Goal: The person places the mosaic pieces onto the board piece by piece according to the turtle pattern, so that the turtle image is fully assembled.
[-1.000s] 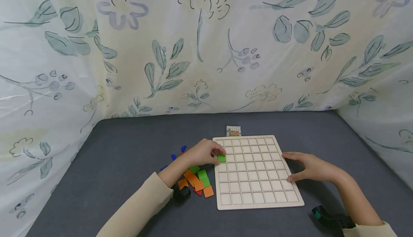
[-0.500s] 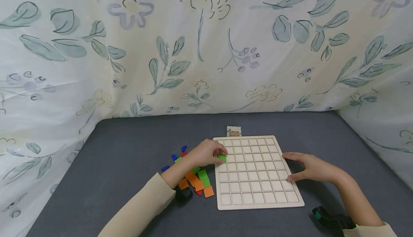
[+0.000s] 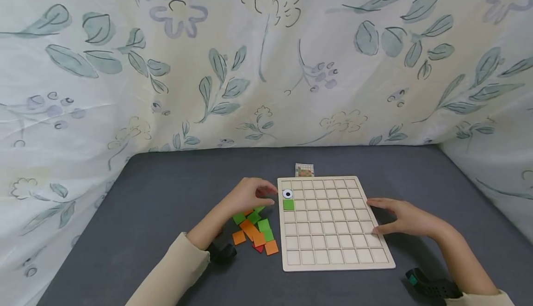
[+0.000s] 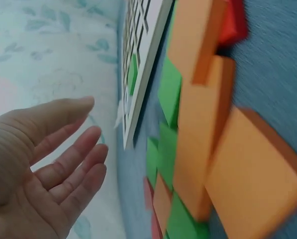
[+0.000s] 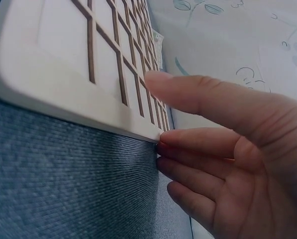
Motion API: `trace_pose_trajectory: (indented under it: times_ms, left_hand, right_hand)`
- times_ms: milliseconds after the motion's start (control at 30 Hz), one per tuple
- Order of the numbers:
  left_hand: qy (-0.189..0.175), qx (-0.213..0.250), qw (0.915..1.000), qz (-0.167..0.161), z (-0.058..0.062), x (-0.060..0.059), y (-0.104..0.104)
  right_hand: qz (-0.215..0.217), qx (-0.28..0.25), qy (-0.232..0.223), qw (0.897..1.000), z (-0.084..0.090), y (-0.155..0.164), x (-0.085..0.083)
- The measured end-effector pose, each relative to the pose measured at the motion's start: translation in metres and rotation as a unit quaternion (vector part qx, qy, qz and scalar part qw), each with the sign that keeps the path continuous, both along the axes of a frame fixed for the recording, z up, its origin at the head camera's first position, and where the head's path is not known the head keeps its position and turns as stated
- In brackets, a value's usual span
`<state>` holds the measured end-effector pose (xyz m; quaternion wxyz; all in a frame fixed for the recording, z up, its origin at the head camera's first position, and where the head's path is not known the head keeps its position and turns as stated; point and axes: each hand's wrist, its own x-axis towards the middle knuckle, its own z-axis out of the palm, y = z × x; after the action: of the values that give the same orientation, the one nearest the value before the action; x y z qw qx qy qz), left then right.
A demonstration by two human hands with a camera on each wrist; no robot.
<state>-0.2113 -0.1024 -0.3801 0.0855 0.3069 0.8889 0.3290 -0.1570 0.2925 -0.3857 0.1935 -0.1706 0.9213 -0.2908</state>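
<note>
A pale wooden grid board (image 3: 337, 267) lies on the dark table. In its left column sit a white tile with a black eye (image 3: 288, 194) and, just below it, a green tile (image 3: 288, 204). My left hand (image 3: 250, 194) hovers at the board's left edge with nothing between its relaxed fingers, as the left wrist view confirms. Beneath and in front of it is a loose heap of green, red and orange tiles (image 3: 271, 247). My right hand (image 3: 405, 217) rests at the board's right edge, thumb over the border and fairly straight fingers (image 5: 203, 142) against the side.
A small printed card (image 3: 304, 170) with a grid picture pokes out behind the board's far edge. Dark bands with cameras sit at both wrists, the right band (image 3: 433, 285) close to the table. Floral cloth (image 3: 266, 88) hangs around the table's far side.
My left hand has let go of the green tile and drawn back leftward off the board, uncovering the eye tile above it. The right hand keeps its place at the edge.
</note>
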Motion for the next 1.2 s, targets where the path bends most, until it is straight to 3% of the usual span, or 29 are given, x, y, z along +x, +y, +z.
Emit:
trace_pose_trajectory:
  times_ms: [267,433,867,1200]
  left_hand:
    - [-0.004,0.018,0.9987,0.048,0.0,0.005,-0.034]
    - [-0.006,0.018,0.9982,0.057,-0.002,0.003,-0.047]
    - [0.006,-0.041,0.9972,0.062,-0.018,-0.008,-0.035]
    - [-0.001,-0.067,0.997,0.037,-0.018,-0.02,-0.028]
  right_hand:
    - [-0.012,-0.009,-0.017,1.0,-0.001,0.003,0.001]
    - [-0.014,-0.014,-0.015,1.0,-0.002,0.005,0.002]
    - [0.0,-0.035,-0.013,0.999,-0.001,0.004,0.002]
    - [-0.005,-0.033,-0.015,0.999,0.001,0.0,0.0]
